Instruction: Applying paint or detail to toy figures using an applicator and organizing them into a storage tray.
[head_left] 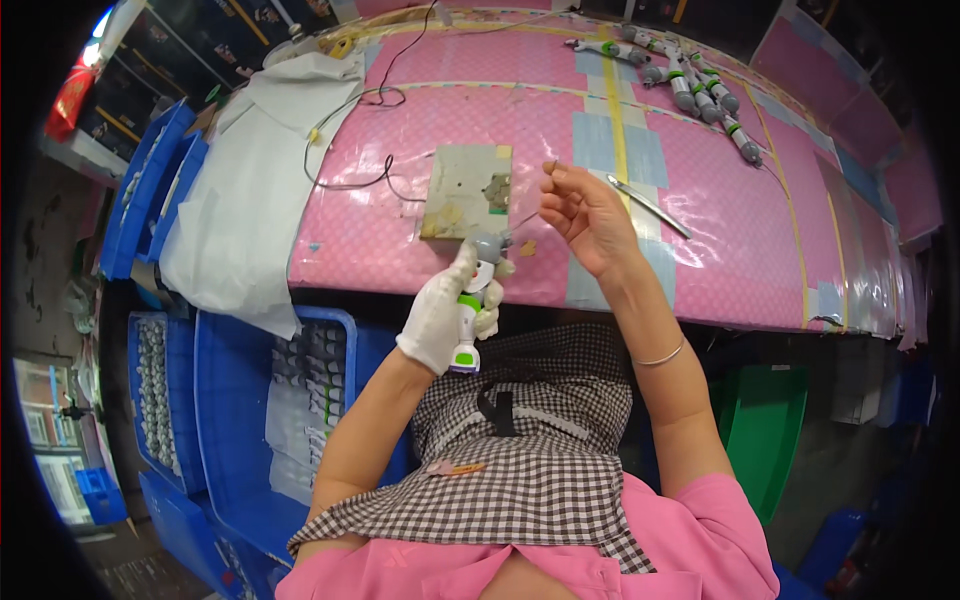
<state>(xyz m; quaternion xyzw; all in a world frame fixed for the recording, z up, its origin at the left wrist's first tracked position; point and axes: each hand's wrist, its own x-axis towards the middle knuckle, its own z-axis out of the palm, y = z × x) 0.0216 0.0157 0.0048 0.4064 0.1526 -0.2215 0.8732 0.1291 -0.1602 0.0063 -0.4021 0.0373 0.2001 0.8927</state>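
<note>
My left hand (440, 318), in a white glove, is wrapped round a white, grey and green toy figure (481, 275). Its round grey top points up, toward the near edge of a grey metal box (468, 190) on the pink table. My bare right hand (590, 215) is raised to the right of the box, thumb and forefinger pinched together. Something thin and dark shows at those fingertips, too small to name. From the toy's top a fine line runs toward my right hand; I cannot tell whether it reaches the fingers.
A silver pen-like tool (650, 206) lies right of my right hand. Several similar toys (695, 85) are piled at the back right. A black cable (385, 175) runs from the box. Blue bins (225, 420) stand at lower left, a green bin (765, 430) at right.
</note>
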